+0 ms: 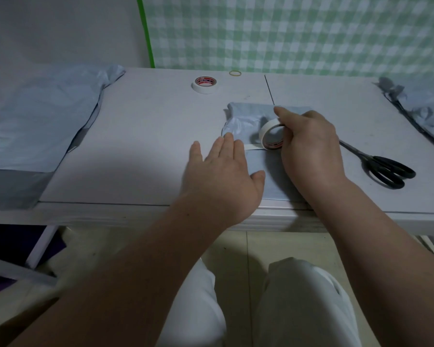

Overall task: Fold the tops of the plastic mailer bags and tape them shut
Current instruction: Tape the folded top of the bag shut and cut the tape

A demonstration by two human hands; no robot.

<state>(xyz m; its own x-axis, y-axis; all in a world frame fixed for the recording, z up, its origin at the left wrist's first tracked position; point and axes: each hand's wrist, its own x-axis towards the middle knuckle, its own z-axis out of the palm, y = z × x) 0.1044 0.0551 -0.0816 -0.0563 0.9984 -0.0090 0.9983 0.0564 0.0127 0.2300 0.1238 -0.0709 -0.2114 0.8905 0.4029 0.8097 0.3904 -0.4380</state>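
Centre frame: flat left hand [223, 176] pins the tape end [254, 146] on the mailer bag [246, 113]; right hand [308, 144] grips the tape roll [266, 127], best pulled taut.

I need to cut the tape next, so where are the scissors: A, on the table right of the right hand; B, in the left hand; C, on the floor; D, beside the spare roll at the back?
A: the scissors lie on the table, right of the right hand holding the tape roll.
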